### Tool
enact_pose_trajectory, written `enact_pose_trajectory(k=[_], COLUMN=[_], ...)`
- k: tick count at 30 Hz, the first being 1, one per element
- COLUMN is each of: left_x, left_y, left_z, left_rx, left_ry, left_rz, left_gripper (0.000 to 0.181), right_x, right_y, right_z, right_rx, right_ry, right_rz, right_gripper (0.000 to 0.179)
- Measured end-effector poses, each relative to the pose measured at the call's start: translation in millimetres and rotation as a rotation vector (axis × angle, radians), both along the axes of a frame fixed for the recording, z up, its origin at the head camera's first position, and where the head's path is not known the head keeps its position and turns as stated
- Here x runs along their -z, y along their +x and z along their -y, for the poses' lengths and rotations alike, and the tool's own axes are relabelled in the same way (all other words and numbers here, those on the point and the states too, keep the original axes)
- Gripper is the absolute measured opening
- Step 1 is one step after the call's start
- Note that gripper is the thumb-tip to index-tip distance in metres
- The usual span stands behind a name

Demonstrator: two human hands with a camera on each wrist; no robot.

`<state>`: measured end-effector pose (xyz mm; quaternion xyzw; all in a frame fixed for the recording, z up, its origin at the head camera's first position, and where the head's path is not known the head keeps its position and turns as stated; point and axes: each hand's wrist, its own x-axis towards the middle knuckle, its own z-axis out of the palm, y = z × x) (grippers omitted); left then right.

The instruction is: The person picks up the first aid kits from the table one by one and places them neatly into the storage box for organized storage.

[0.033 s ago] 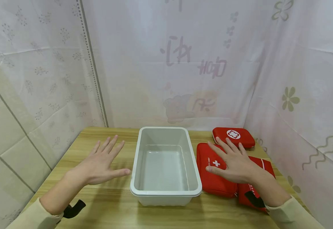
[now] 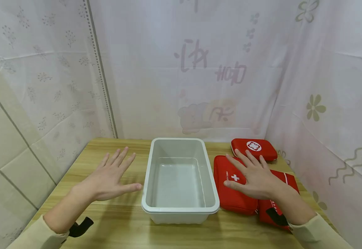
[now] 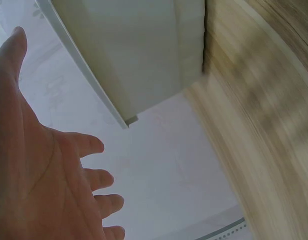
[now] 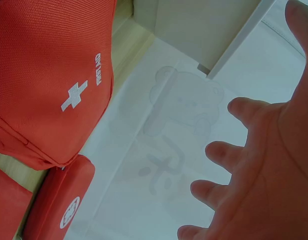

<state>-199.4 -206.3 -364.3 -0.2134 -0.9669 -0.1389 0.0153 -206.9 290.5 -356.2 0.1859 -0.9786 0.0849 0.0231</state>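
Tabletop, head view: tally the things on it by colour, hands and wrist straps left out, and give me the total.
Red: 3 (flat bag with a white cross, case with a round emblem, pouch with a white stripe)
Off-white: 1 (plastic bin)
Total: 4

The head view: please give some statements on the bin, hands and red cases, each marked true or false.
1. The white bin stands between the left hand and the right hand. True.
2. The left hand grips a pouch. False: it holds nothing.
3. The right hand's fingers are spread. True.
4. The round-emblem case lies nearest. False: that red case lies farthest back.
5. The FIRST AID pouch lies right of the bin. True.
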Motion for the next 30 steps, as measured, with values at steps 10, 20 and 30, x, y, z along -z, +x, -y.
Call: enact_pose_trajectory(k=[10,20,30], left_x=[-2.1,-7.7,-3.9], left_y=[2.4,7.7,19.5], left_z=[0.0,-14.3,-52.8], left_rx=[0.002,0.022,0.104], left_ry=[0.006,-0.010,0.006], left_rz=[-0.003,0.008,0.056], left_gripper=[0.111,0.127,0.136], right_x=[5.1,4.2,9.6], right_y=[0.6,4.1,9.4], right_z=[-5.7,-5.3,-10.2], right_rx=[0.008,0.010,0.042], right_ry=[-0.030,-0.015,-0.006], right_rz=[0.014,0.008,0.048], right_gripper=[0.098,0.103,0.110])
